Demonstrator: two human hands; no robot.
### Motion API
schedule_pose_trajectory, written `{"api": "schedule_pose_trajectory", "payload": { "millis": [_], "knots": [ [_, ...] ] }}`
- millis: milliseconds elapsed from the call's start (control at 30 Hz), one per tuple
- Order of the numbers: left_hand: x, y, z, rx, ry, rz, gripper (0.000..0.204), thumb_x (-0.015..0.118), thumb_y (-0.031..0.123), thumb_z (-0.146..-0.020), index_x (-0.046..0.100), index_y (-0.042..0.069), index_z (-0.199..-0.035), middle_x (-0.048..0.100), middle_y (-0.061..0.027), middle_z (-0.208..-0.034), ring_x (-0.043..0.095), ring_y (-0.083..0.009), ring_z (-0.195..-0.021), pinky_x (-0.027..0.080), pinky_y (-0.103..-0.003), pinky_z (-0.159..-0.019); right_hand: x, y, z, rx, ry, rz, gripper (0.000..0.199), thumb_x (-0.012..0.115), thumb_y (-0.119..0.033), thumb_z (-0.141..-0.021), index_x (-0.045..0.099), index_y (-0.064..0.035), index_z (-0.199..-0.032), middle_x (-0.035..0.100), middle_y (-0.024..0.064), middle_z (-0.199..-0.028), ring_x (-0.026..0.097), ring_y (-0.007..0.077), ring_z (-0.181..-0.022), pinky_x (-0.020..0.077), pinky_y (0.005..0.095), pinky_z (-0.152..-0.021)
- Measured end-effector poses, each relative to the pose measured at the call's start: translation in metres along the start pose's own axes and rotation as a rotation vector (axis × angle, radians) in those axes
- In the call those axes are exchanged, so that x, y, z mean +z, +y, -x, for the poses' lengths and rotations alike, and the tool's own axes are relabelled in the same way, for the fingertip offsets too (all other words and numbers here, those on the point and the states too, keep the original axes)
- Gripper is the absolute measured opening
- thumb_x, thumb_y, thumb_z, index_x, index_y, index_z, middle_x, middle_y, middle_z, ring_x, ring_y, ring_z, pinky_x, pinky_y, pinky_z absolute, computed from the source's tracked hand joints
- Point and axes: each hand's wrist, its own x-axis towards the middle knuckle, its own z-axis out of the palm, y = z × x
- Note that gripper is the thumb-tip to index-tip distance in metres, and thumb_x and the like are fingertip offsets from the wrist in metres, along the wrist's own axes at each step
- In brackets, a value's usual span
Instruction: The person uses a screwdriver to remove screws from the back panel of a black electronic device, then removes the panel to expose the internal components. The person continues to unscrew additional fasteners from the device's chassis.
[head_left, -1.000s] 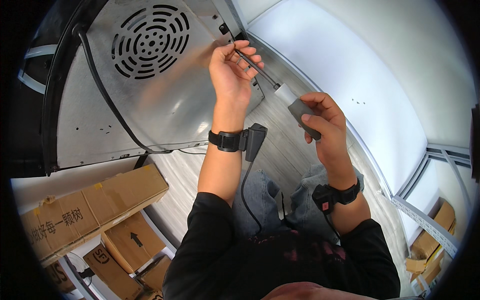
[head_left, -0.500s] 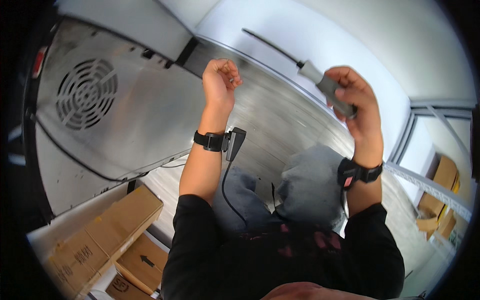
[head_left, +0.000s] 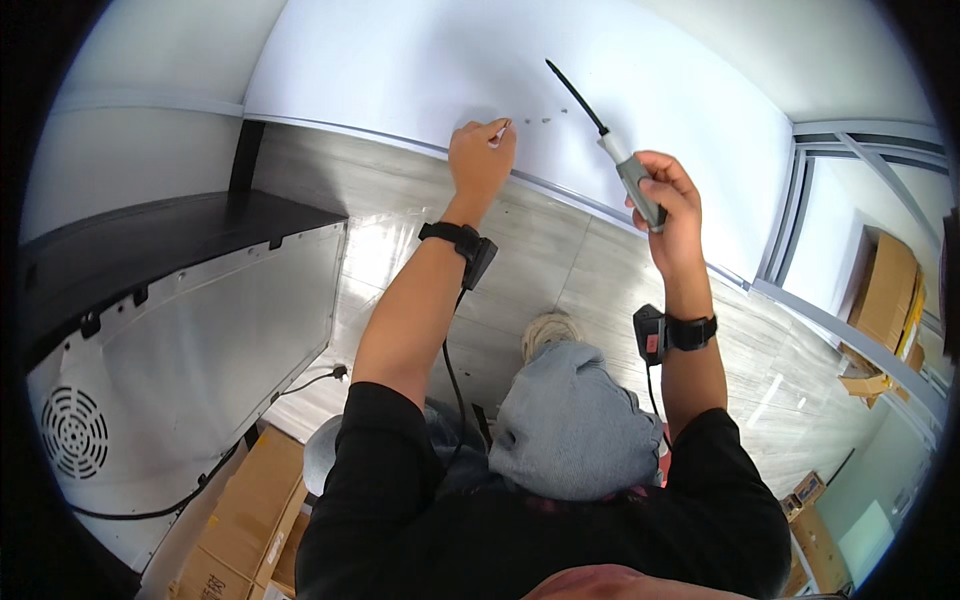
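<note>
Moved since the earlier frame: the left hand (head_left: 482, 160), then over the floor beside the cabinet (head_left: 230, 310), now reaches the edge of the white board (head_left: 380, 70). Screwdriver (head_left: 617, 150) is gripped in the right hand (head_left: 678, 205), fingers and thumb clamped around its handle; the shaft slants ahead and to the left of that hand, and the tip appears to engage nothing. Three small bits (head_left: 546, 120), too small to identify, lie on the board just beyond and to the right of the left hand, and to the left of the shaft. Left fingers curl inward, forefinger and thumb near one another; whether they meet, or hold a bit, cannot be told. Judged from this change, attention has passed from the cabinet to the bits, with the screwdriver kept ready but idle.

Farther out, a black strap (head_left: 450, 235) circles the left wrist and another (head_left: 690, 333) the right. Behind and to the left of the left hand stands the cabinet, its round vent (head_left: 73, 432) facing outward and a dark cord (head_left: 130, 516) along its foot; a long box (head_left: 235, 510) lies beside it. Cartons (head_left: 885, 290) stand well to the right of the right hand.
</note>
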Motion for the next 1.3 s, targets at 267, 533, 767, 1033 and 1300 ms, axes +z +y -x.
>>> {"api": "schedule_pose_trajectory", "payload": {
  "millis": [267,533,767,1033,1300],
  "knots": [
    [0.026,-0.01,0.0,0.239,0.118,-0.315,0.015,0.07,0.021,-0.077,0.073,0.018,-0.091,0.052,0.0008,-0.062,0.05,-0.0205,-0.069,0.037,-0.035,-0.065,-0.017,0.03,-0.008,0.05,0.06,0.032,0.029,0.051,-0.006,-0.079,0.06,-0.0048,-0.107,0.059,0.0055,-0.09,0.054,0.0103,-0.067,0.038,0.0203,-0.048],
    [0.013,-0.013,0.001,0.141,-0.019,-0.127,0.022,0.071,0.02,-0.075,0.071,0.013,-0.095,0.059,-0.0048,-0.071,0.053,-0.0239,-0.071,0.041,-0.038,-0.066,-0.001,0.027,-0.015,0.005,-0.029,0.091,0.03,0.051,-0.005,-0.079,0.06,-0.0058,-0.108,0.06,0.0049,-0.093,0.054,0.0099,-0.068,0.0377,0.0206,-0.049],
    [-0.1,0.017,0.0,-0.26,-0.227,0.449,0.029,0.06,0.025,-0.089,0.063,0.003,-0.108,0.066,-0.0096,-0.095,0.063,-0.0189,-0.083,0.049,-0.03,-0.074,0.042,-0.018,-0.006,-0.032,-0.31,0.11,0.041,0.053,-0.007,-0.072,0.057,-0.0042,-0.113,0.059,0.0068,-0.09,0.053,0.0089,-0.065,0.0334,0.0172,-0.043],
    [-0.284,0.064,0.033,-0.344,0.01,1.234,0.034,0.035,0.019,-0.1,0.046,-0.004,-0.121,0.063,-0.0153,-0.103,0.064,-0.0274,-0.093,0.053,-0.037,-0.08,0.184,-0.102,0.058,0.009,-0.68,0.317,0.04,0.056,-0.015,-0.077,0.053,0.0003,-0.113,0.062,0.008,-0.083,0.053,0.0069,-0.054,0.0302,0.0177,-0.037],
    [-0.342,0.034,0.07,-0.338,0.235,1.495,0.028,0.037,0.024,-0.1,0.049,0.002,-0.112,0.062,-0.0111,-0.09,0.063,-0.0186,-0.074,0.055,-0.029,-0.067,0.25,-0.098,0.133,0.122,-0.628,0.395,0.039,0.061,-0.02,-0.08,0.052,0.0007,-0.112,0.057,0.0047,-0.074,0.051,0.0075,-0.051,0.0344,0.0186,-0.04]
  ]
}}
